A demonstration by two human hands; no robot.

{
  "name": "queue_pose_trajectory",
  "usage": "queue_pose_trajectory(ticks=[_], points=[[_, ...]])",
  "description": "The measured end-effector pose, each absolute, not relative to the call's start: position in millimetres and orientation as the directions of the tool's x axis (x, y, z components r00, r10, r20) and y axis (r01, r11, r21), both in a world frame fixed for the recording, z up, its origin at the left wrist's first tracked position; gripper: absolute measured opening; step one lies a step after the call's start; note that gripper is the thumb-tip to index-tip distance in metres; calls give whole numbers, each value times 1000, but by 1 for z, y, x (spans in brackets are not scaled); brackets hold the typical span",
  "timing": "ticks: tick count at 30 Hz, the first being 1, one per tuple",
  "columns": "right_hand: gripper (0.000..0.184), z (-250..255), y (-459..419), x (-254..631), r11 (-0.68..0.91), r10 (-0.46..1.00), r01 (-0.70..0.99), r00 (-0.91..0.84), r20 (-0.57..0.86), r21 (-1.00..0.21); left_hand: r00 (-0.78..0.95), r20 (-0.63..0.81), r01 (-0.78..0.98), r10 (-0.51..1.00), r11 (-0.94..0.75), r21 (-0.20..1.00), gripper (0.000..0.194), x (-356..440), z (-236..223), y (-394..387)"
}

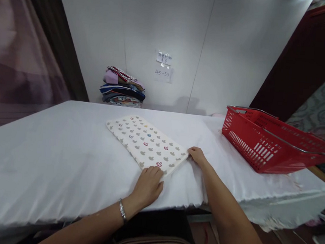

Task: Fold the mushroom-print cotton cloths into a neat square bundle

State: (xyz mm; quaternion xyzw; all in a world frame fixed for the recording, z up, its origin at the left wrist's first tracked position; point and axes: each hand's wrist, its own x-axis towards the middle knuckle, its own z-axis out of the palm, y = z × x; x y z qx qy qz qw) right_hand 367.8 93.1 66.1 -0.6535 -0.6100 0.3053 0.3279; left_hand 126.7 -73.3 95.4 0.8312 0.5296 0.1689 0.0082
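Observation:
A folded white cloth printed with small grey shapes and a few coloured ones lies flat on the table, set at a slant. My left hand, a silver bracelet on its wrist, is at the near corner, its fingers curled over the edge and its thumb lower down. At the right corner, my right hand pinches the cloth's edge between thumb and fingers. The undersides of both hands are hidden.
White fabric covers the table, slightly wrinkled at its front edge. A red plastic basket with metal handles stands on the right. Several folded fabrics form a stack at the back, near a wall with paper signs.

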Motion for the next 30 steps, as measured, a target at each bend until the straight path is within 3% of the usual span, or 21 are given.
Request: queue_pose_trajectory(ticks=[5,12,16,20,22,25,27,30], points=[[19,71,92,369,-24,998,650,63,23,-760,369,183,917,911,-389,87,21,139,98,-69],[19,74,82,370,65,992,766,22,128,-639,451,143,879,881,-466,98,22,134,95,-74],[21,72,78,368,117,989,794,-39,142,-597,438,174,859,882,-468,210,10,129,104,-72],[26,61,85,376,145,989,851,-103,110,-505,382,301,834,874,-467,295,33,115,100,-52],[29,60,91,381,165,986,862,-155,61,-479,364,271,848,891,-438,300,51,108,89,-42],[30,69,96,377,167,985,909,-174,17,-381,352,194,857,916,-399,327,61,103,73,-38],[35,79,94,359,250,967,908,-221,123,-336,344,191,851,919,-391,352,63,104,67,-40],[48,84,79,314,511,854,764,-397,337,-394,341,197,840,919,-392,376,64,108,69,-44]])
